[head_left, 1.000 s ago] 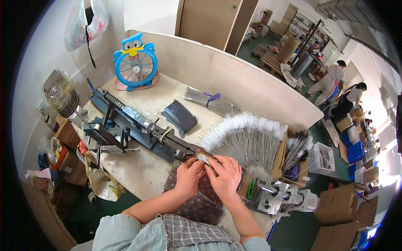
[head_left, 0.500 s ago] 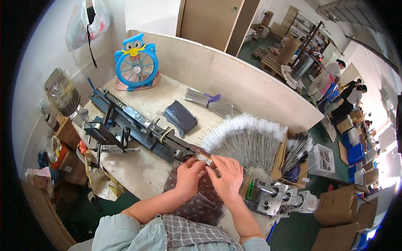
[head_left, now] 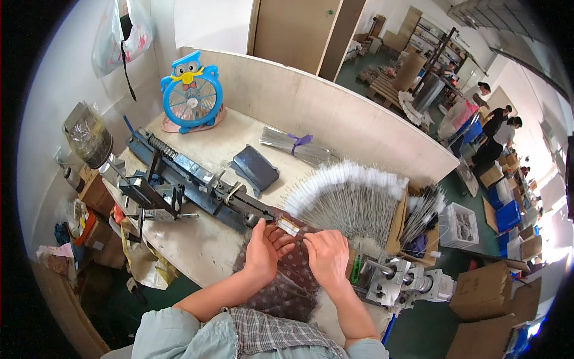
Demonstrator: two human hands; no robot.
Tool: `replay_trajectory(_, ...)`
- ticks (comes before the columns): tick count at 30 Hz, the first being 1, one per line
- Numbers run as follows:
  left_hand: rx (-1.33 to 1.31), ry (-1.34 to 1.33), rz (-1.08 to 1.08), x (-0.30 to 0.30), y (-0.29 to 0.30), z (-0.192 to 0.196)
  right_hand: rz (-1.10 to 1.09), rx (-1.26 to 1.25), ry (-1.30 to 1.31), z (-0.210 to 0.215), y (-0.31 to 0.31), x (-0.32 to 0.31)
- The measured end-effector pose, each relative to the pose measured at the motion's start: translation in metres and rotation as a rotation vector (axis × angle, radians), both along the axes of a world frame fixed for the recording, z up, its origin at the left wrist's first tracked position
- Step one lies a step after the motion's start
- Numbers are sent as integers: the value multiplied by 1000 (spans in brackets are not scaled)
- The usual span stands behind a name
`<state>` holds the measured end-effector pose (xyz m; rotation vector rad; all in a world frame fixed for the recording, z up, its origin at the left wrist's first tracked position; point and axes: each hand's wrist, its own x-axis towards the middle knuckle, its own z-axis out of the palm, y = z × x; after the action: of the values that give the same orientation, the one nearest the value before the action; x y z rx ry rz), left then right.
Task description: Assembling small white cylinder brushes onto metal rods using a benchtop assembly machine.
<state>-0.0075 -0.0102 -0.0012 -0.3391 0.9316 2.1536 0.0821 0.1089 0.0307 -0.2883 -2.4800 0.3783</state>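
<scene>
A long dark metal bench machine [head_left: 197, 179] runs diagonally across the table. At its near end lies a small white block [head_left: 288, 226], just beyond my hands. My left hand [head_left: 263, 250] is open beside that end, palm turned up and fingers loosely spread below the block. My right hand [head_left: 327, 254] is closed right of the block, thumb and fingertips pinched together; what they hold, if anything, is too small to make out. Under both hands lies a brown polka-dot cloth [head_left: 290, 272].
Wire-stemmed brushes with white tips [head_left: 347, 200] fan out at the right, beside a cardboard box [head_left: 397, 227]. A silver metal fixture [head_left: 406, 281] stands at the near right edge. Beyond the machine are a dark pouch [head_left: 256, 167], a tied wire bundle [head_left: 296, 145] and a blue fan [head_left: 191, 99].
My hands have come apart from the white block. The left has opened and turned palm up; the right has drawn back slightly to the right. The block shows more fully.
</scene>
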Motion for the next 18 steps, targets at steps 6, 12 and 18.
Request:
replay_trajectory(6,-19,125,-95,4,-2,6,-15,-20,10,1,2,7)
replay_trajectory(12,-135,297,-267,9,-13,6,17,-88,145,7,8,24)
replay_trajectory(18,-241,311,-189,-26,-90,-25,33,-287,-428,-76,-11,90)
